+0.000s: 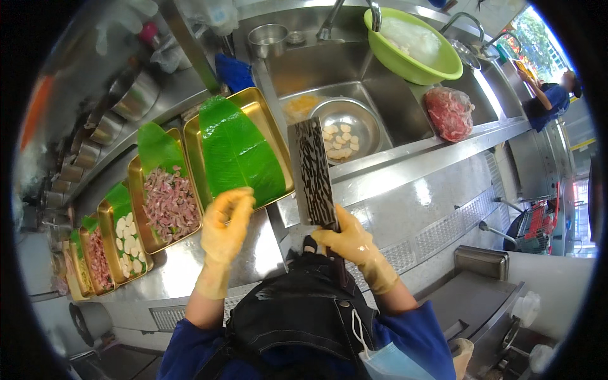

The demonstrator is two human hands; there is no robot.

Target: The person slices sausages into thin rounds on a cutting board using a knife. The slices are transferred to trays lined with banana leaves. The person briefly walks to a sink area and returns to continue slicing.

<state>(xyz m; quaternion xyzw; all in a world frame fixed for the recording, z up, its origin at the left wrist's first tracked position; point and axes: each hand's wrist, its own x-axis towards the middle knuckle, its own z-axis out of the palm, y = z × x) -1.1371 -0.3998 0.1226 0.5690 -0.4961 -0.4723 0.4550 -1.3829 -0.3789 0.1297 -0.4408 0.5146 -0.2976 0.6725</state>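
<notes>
In a yellowish rubber glove, my right hand grips the handle of a wide cleaver. Its blade, streaked black and silver, points away from me in front of the sink edge. My left hand, gloved likewise, hovers with curled fingers by the near edge of a gold metal tray; whether anything sits in the fingers cannot be told. A large green leaf lines that tray. To its left, another tray holds strips of raw meat on a leaf. Beyond it is a tray of pale oval slices.
A steel bowl with pale slices stands in the sink. A green basin sits across the sink's far side. Bagged raw meat rests on the ledge. Another person stands at far right, near a shopping cart.
</notes>
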